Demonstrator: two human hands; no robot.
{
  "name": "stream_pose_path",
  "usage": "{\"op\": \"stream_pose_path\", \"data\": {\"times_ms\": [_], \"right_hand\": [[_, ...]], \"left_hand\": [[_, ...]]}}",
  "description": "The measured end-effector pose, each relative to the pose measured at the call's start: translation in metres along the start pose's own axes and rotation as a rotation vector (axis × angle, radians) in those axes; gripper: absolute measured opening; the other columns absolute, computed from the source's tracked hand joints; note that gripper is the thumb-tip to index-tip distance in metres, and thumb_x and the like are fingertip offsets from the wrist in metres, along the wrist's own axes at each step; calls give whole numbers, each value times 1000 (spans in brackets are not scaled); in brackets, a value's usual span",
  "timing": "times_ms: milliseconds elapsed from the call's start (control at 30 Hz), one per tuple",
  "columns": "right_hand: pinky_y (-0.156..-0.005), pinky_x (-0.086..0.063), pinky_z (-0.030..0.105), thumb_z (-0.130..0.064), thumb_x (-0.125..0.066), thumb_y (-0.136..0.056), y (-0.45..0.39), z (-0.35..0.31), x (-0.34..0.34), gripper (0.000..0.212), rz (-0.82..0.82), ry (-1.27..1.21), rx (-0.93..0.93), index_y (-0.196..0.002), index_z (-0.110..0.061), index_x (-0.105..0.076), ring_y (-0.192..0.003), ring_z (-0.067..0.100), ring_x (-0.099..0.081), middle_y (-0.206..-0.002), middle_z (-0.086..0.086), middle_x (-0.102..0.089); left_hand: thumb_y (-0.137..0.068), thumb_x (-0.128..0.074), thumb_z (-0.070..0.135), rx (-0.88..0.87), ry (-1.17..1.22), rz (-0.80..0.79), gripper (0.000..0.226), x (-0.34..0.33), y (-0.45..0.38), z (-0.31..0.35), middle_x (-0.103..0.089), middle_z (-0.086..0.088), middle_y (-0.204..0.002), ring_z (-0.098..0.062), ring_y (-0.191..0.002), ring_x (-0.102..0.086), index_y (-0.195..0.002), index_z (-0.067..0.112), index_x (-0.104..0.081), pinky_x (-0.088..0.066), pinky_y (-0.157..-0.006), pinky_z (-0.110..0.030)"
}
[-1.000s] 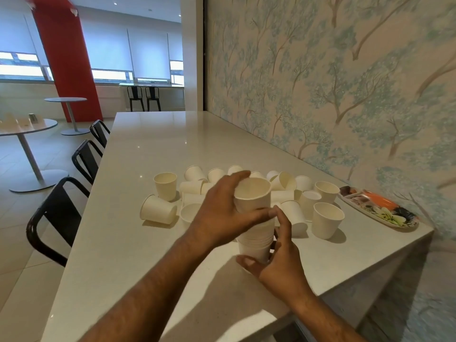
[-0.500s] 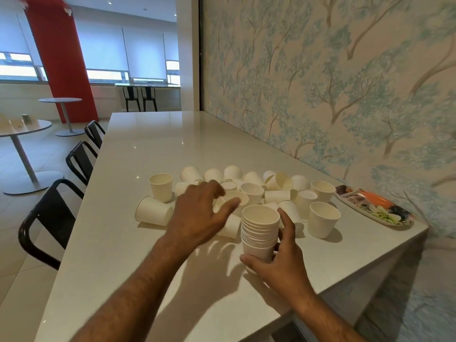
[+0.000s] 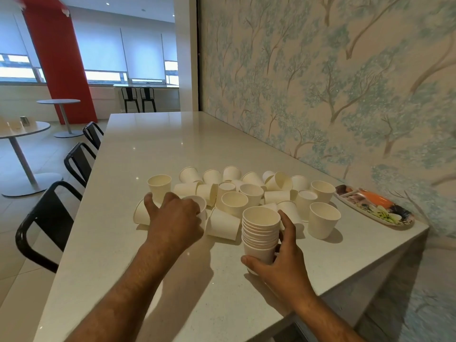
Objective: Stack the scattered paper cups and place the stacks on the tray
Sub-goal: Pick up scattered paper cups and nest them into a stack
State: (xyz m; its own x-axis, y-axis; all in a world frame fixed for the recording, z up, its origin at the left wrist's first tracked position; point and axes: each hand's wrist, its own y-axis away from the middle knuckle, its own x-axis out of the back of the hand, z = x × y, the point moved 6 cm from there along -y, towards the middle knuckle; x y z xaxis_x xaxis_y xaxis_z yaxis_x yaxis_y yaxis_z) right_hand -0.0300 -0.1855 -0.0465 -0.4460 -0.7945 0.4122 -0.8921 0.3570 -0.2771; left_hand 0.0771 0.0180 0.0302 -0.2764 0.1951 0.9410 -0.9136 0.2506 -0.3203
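Note:
A stack of white paper cups (image 3: 261, 230) stands on the white table (image 3: 172, 149) near its front edge. My right hand (image 3: 283, 262) grips the stack from the right side and low down. My left hand (image 3: 172, 218) lies over an upright loose cup (image 3: 200, 204) at the left of the pile, fingers curled round it. Behind lie several scattered cups (image 3: 251, 191), some upright, some on their sides. The oval flowered tray (image 3: 399, 222) sits at the far right by the wall, with no cups on it.
A single upright cup (image 3: 323, 219) stands between the stack and the tray. The wallpapered wall (image 3: 320, 95) runs along the table's right side. Black chairs (image 3: 49, 218) line the left edge. The table drops off just right of the tray.
My left hand let go of the stack's top after seating a cup, swung left and came down onto a loose cup. My right hand stayed on the stack.

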Motion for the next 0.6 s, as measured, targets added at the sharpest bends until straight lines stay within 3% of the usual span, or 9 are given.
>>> {"op": "stream_pose_path", "data": {"times_ms": [233, 467, 600], "right_hand": [[-93, -55, 35, -39, -91, -56, -3, -1, -4, 116, -9, 19, 19, -144, -50, -17, -112, 7, -57, -124, -28, -48], [-96, -52, 42, -36, -93, -59, -1, -7, -7, 119, -28, 72, 72, -145, -51, -12, -114, 14, -58, -126, -16, -52], [-95, -54, 44, -37, -93, -60, 0, -9, -5, 118, -13, 34, 80, -146, -49, -13, -115, 16, -59, -135, -9, -54]], "left_hand": [[-82, -75, 24, -225, 304, 354, 8, 70, 19, 38, -72, 2, -105, -24, -121, -51, -89, 26, -75, -4, -112, -55], [-92, -64, 28, -421, 520, 209, 17, 59, 26, 70, -68, 7, -112, -6, -114, -41, -106, 29, -74, -8, -114, -47], [-96, -59, 30, -442, 610, 188, 20, 48, 26, 76, -69, 8, -110, 5, -101, -32, -108, 25, -73, -21, -112, -51]]}}
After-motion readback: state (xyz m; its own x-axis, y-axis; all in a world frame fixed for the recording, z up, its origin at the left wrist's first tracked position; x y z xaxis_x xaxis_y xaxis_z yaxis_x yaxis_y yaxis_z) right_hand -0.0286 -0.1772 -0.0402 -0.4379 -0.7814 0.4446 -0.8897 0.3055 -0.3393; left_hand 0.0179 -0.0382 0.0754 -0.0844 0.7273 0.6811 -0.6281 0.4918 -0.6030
